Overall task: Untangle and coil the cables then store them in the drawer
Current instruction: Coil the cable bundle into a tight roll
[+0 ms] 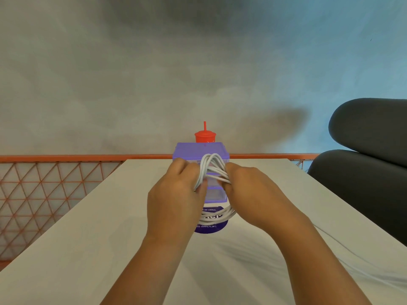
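Cable (pixel 212 166), white and wound into a coil of several loops, is held up above the table (pixel 88 216) between both hands, just in front of the purple drawer unit (pixel 200 149) (its clear-fronted drawers are partly hidden by the hands). The left hand (pixel 176 194) has its fingers curled round the left side of the coil. The right hand (pixel 251 192) grips the right side, fingers curled and pressed together. The lower loops hang over a round purple sticker (pixel 209 229) on the table. A red cup (pixel 205 136) with a straw stands behind the drawer unit.
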`<state>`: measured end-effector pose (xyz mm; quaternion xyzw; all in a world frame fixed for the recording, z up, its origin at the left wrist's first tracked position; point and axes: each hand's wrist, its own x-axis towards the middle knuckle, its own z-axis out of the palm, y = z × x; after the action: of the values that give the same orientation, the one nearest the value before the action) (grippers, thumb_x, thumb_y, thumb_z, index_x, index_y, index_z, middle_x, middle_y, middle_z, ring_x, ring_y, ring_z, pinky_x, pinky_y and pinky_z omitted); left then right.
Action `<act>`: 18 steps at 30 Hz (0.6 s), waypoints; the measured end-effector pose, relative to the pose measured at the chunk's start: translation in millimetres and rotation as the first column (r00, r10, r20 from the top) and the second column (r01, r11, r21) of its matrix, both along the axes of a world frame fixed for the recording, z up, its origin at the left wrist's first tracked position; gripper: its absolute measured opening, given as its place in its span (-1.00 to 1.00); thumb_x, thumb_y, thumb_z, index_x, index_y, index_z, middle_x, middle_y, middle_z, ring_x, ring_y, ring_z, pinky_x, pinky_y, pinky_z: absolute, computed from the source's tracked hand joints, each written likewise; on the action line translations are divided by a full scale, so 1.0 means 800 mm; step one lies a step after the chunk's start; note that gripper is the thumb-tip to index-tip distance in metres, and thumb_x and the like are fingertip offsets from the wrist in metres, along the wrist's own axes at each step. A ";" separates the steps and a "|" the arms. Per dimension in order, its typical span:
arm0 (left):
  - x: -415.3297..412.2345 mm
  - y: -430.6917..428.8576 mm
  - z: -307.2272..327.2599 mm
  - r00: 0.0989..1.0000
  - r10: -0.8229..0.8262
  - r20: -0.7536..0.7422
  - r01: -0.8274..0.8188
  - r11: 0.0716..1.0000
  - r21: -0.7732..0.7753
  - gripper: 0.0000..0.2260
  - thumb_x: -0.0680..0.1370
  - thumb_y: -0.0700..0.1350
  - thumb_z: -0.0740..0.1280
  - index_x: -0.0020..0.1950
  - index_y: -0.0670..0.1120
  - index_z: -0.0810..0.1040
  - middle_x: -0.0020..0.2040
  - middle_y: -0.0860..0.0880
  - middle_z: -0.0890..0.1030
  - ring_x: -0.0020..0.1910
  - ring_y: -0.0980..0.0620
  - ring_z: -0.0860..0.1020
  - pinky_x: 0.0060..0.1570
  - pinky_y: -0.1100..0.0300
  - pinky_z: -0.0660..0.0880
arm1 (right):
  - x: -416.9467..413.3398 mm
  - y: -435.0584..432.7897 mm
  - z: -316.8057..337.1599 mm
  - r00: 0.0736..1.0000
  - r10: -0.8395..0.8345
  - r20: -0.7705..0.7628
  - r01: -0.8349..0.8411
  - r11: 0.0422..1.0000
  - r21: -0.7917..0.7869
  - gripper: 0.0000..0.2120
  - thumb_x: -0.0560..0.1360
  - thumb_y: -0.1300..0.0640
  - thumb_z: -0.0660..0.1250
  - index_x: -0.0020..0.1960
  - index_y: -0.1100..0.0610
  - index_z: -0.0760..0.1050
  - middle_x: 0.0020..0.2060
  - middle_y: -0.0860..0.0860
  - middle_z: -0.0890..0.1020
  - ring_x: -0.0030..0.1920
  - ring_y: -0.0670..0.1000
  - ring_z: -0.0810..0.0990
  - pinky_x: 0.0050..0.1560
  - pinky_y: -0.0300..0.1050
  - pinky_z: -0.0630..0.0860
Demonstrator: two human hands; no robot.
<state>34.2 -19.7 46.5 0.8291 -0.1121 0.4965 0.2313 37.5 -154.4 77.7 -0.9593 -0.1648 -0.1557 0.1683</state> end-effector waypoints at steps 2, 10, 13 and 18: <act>0.001 0.001 0.002 1.000 -0.017 0.007 0.016 0.997 0.082 -0.72 0.41 0.11 0.36 -0.28 -0.11 0.54 -0.26 -0.04 0.57 -0.40 -0.02 0.52 -0.47 0.30 0.31 | 0.004 -0.008 0.001 0.999 -0.014 0.031 0.013 1.000 0.008 -0.89 0.60 0.09 0.08 -0.09 0.06 0.28 -0.26 0.02 0.48 -0.25 0.06 0.48 -0.31 -0.13 0.41; 0.003 0.013 0.008 0.958 -0.243 -0.150 0.270 0.943 0.195 -0.46 0.61 0.17 -0.13 0.03 -0.05 0.59 0.12 0.03 0.50 0.07 0.07 0.35 -0.06 0.13 0.43 | 0.008 -0.028 0.003 0.993 0.045 0.106 -0.065 0.980 0.189 -0.69 0.59 0.07 0.11 0.31 -0.15 0.24 -0.09 0.01 0.59 -0.15 0.08 0.56 -0.13 0.00 0.52; 0.006 0.029 0.014 0.864 -0.433 -0.257 0.453 0.891 0.023 -0.64 0.52 0.18 0.10 -0.11 0.05 0.63 0.04 0.28 0.42 0.03 0.24 0.38 -0.04 0.38 0.32 | 0.008 -0.027 0.003 0.988 0.066 0.136 -0.090 0.979 0.183 -0.67 0.60 0.11 0.10 0.30 -0.18 0.28 -0.04 -0.01 0.60 -0.11 0.06 0.56 -0.09 0.00 0.52; 0.002 0.023 0.019 0.780 -0.624 -0.038 0.519 0.681 -0.517 -0.85 0.15 -0.05 0.55 -0.43 0.10 0.60 -0.25 0.19 0.61 -0.26 0.24 0.58 -0.30 0.43 0.46 | 0.009 -0.030 0.008 0.985 0.087 0.147 -0.123 0.959 0.256 -0.71 0.57 0.17 0.14 0.17 -0.16 0.42 -0.12 -0.07 0.60 -0.14 0.00 0.52 -0.10 -0.04 0.49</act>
<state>36.0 -1.2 62.0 0.7151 -0.2152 0.3194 0.5833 44.3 -178.4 83.9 -0.9055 -0.2044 -0.2313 0.2913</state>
